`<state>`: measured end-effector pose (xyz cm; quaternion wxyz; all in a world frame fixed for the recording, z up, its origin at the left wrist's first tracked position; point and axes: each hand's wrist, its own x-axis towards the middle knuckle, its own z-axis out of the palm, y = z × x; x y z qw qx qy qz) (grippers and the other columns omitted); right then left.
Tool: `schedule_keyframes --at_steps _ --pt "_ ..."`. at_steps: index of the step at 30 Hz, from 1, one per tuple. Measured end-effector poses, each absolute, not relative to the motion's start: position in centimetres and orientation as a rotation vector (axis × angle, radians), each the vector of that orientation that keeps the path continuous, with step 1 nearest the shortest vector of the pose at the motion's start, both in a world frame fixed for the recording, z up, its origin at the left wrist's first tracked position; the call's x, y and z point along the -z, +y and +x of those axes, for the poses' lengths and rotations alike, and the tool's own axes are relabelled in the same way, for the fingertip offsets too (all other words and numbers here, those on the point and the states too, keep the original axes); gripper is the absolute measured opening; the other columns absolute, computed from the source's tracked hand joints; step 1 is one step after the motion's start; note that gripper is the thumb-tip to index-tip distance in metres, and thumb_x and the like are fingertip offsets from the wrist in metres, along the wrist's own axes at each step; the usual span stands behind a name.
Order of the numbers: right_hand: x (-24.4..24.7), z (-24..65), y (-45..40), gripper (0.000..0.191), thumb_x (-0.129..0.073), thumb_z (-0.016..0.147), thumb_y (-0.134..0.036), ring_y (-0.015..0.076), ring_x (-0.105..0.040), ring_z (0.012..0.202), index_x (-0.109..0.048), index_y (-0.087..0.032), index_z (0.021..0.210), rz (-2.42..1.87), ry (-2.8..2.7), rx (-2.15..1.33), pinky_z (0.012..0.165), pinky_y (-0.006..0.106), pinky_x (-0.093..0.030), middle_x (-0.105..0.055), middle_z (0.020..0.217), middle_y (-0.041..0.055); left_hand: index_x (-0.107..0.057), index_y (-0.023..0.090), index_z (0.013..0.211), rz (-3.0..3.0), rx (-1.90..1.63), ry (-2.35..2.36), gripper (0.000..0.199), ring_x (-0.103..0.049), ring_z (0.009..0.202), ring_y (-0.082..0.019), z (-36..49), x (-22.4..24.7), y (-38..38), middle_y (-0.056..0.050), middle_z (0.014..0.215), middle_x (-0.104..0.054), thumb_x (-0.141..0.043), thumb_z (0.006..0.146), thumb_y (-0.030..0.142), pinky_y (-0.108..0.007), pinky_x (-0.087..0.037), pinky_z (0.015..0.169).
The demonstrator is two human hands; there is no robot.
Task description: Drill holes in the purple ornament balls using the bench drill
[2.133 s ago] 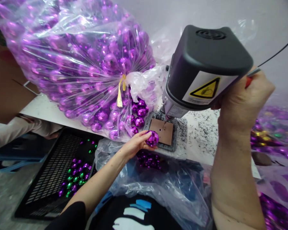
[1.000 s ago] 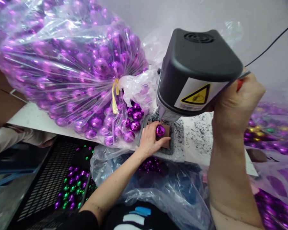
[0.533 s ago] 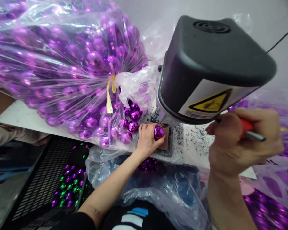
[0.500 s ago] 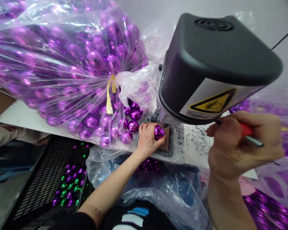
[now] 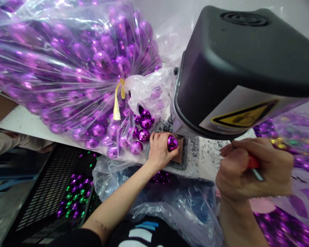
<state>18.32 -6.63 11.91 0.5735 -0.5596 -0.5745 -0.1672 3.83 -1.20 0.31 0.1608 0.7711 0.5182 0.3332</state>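
Left hand: wrapped round one shiny purple ball, thumb toward the near right.
Left hand position: over the brown pad, near side of machine.
Purple ball: at the brown pad (image 5: pixel 179 156), just beside the machine's nose; underside hidden, resting or lifted, can't tell.
Right hand: clenched on the red-gripped lever (image 5: pixel 252 162), right of the left hand (image 5: pixel 159 149).
Machine (image 5: pixel 237 61): black head, warning label (image 5: pixel 240 118) facing near; working tip not visible.
Surface (image 5: pixel 207 166): pale, dark specks right of the pad.
Left: tied clear bag (image 5: pixel 87 72) full of purple balls, loose balls (image 5: pixel 144 134) bunched at its neck.
Near left: black crate (image 5: pixel 37 185), small purple and green balls (image 5: pixel 76 197) inside.
Slip risk: round, glossy purple ball (image 5: pixel 172 142) could twist if the grip slackens or the right hand (image 5: pixel 254 171) pulls unevenly.
Finger risk: fingers sit close to the nose; a sideways skid could catch them.
Clutter risk: nudged bag could send loose balls onto the pad.
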Motion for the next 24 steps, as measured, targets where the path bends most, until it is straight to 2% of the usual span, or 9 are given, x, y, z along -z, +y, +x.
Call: schedule_keyframes --at_steps 4,9,13,18,24 --pt "-11.2 18.4 -6.6 0.01 -0.058 0.088 -0.021 0.0078 -0.052 0.059 -0.062 -0.017 0.08 -1.223 -1.438 0.426 0.054 0.023 -0.035 -0.051 0.06 -0.0003 -0.062 0.023 0.112 2.207 -0.962 1.476 0.038 -0.058 0.112 -0.028 3.8 -0.2 -1.3 -0.007 0.111 -0.068 -0.079 0.079 0.029 -0.049 -0.039 0.112" --pt "-10.5 18.8 -6.7 0.009 -0.057 0.089 -0.02 0.0084 -0.052 0.062 -0.062 -0.017 0.083 -1.212 -1.462 0.45 0.054 0.023 -0.036 -0.049 0.061 -0.0003 -0.061 0.023 0.112 2.221 -0.999 1.479 0.039 -0.059 0.111 -0.029 3.8 -0.1 -1.3 -0.007 0.112 -0.068 -0.08 0.078 0.029 -0.05 -0.039 0.112" --pt "-9.3 19.1 -6.5 0.006 -0.059 0.086 -0.021 0.009 -0.054 0.067 -0.063 -0.017 0.088 -1.169 -1.469 0.463 0.059 0.024 -0.042 -0.053 0.067 0.0008 -0.061 0.023 0.114 2.23 -0.991 1.488 0.04 -0.06 0.112 -0.029 3.8 0.1 -1.3 -0.007 0.113 -0.068 -0.079 0.078 0.029 -0.049 -0.039 0.111" --pt "-7.4 18.8 -5.9 0.018 -0.058 0.084 -0.019 0.0087 -0.056 0.065 -0.063 -0.017 0.101 -1.051 -1.408 0.496 0.065 0.028 -0.049 -0.058 0.076 0.0008 -0.06 0.021 0.114 2.238 -0.996 1.494 0.042 -0.061 0.11 -0.028 3.7 0.4 -1.3 -0.007 0.112 -0.069 -0.079 0.078 0.03 -0.048 -0.039 0.111" --pt "-6.9 18.4 -5.7 0.019 -0.057 0.082 -0.014 0.0103 -0.059 0.066 -0.062 -0.018 0.099 -1.03 -1.378 0.468 0.069 0.03 -0.05 -0.055 0.07 -0.001 -0.058 0.021 0.115 2.224 -0.991 1.5 0.041 -0.063 0.107 -0.028 3.7 0.3 -1.3 -0.007 0.11 -0.07 -0.078 0.079 0.029 -0.048 -0.04 0.11"
